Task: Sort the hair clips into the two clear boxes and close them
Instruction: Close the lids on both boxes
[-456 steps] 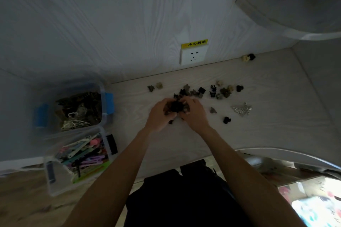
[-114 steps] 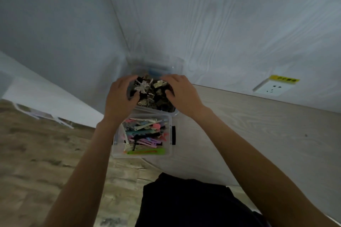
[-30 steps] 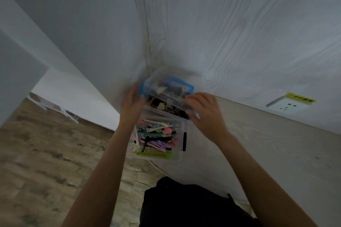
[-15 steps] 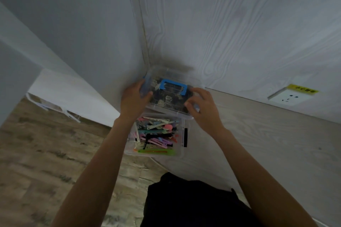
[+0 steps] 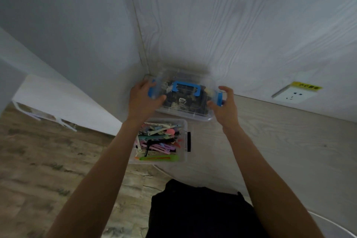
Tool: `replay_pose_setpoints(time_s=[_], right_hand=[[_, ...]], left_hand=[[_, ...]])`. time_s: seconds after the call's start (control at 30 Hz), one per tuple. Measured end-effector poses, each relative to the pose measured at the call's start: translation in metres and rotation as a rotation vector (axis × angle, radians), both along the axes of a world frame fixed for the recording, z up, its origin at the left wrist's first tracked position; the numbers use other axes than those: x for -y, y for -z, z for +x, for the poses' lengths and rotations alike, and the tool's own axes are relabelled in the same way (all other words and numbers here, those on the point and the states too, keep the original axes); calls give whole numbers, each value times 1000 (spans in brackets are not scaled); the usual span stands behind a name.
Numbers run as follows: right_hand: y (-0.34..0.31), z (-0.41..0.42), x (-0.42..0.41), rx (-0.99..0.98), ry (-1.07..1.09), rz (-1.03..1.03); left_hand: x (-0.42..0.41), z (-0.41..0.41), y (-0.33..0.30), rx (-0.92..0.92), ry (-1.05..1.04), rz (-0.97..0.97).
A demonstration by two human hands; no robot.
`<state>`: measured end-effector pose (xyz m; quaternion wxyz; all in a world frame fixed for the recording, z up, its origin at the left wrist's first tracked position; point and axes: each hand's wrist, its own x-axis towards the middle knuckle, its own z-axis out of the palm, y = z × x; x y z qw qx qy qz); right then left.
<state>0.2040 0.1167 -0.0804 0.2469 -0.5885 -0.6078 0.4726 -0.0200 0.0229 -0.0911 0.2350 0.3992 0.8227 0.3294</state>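
Socket label is blurred; left hand, right hand grip box.

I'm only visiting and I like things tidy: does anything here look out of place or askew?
Mostly tidy. The near box of colourful clips has no lid on and sits at the table's near edge, perhaps slightly over it. The far box is lidded, left hand and right hand at its ends.

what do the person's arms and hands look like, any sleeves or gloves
The left forearm and right forearm are bare, no sleeves in view. The left hand and right hand are ungloved, with no rings, watch or markings visible.
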Motion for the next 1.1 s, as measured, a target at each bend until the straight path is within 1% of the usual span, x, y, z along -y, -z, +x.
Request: replay_pose_setpoints(time_s=[0.07,0.17,0.23,0.3,0.37,0.47,0.57,0.63,0.7,0.73,0.77,0.87,1.0,1.07,1.1], right_hand=[[0,7,-1,26,71,35],[-1,10,-2,157,136,101],[0,9,-1,256,133,183],[1,8,2,334,116,260],[2,7,5,390,116,286],[2,6,7,464,131,279],[1,7,8,487,117,282],[0,10,8,441,70,258],[1,16,14,325,11,236],[2,20,18,263,7,231],[4,24,26,214,23,234],[15,35,60,130,40,260],[37,45,94,162,-22,364],[44,47,101,178,-74,296],[47,48,105,209,-183,264]], left_hand=[[-1,5,3,121,-1,25],[-8,17,2,311,-23,30],[-13,20,0,397,-66,23],[-15,18,-1,435,-123,-3],[-17,19,-2,397,-141,-18],[-19,26,-5,296,-117,21],[-20,28,-10,232,-98,40],[-20,27,-14,135,-9,18],[-15,27,-19,-52,125,-37],[-10,28,-22,-117,153,-35],[-3,29,-24,-145,138,-5],[39,37,-29,-132,-14,111],[106,40,-13,-148,-222,220],[129,35,3,-83,-353,213],[141,34,10,-22,-414,171]])
